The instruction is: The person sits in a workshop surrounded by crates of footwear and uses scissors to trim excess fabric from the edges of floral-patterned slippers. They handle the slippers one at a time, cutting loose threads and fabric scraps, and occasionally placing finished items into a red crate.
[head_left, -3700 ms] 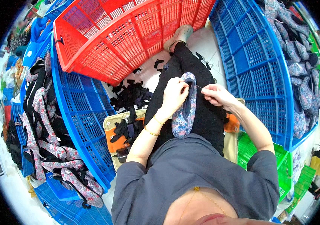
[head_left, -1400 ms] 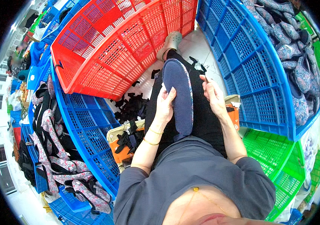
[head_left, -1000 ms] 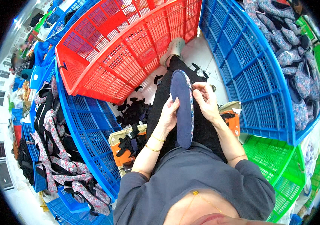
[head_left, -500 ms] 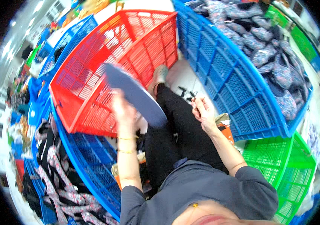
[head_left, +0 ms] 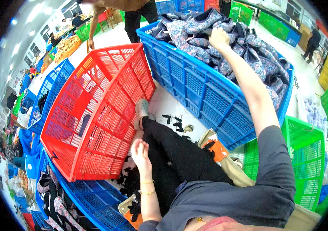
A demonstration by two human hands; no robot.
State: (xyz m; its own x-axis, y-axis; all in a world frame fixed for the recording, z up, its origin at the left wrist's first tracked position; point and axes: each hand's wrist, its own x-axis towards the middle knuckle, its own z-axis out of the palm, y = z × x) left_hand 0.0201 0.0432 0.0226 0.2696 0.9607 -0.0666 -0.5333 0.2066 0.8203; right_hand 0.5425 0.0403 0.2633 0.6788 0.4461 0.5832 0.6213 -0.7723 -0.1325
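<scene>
Gently does it with soft shoes (head_left: 206, 24)

Your right hand (head_left: 219, 37) was on top of the shoes, which lay heaped to the rim of the blue crate (head_left: 210, 94). Its fingers curled down onto the pile, but their tips were hidden, so from this view you could not tell whether they were clamped on a shoe or only touching one. Your left hand (head_left: 141, 154) hung low beside the red crate (head_left: 112, 115), thumb and fingers loosely apart, with nothing visible between them. Inside the red crate lay a dark shape (head_left: 85, 124), well apart from the heap.

The shoes looked light, with cloth uppers in a blue-grey flowered print; many lay slumped and folded against one another, so you could expect little stiffness in the sides. The soles were probably firmer than the cloth. Nothing about them seemed fragile, and the matt fabric promised a decent grip rather than a slippery one. Your best hold was likely the edge of an opening, at the heel, thumb inside and fingers outside; a pinch on the toe alone would probably have let the shoe flop. Packed that tightly, one might have snagged its neighbours, so a straight upward lift suited them better than a sideways drag.
</scene>
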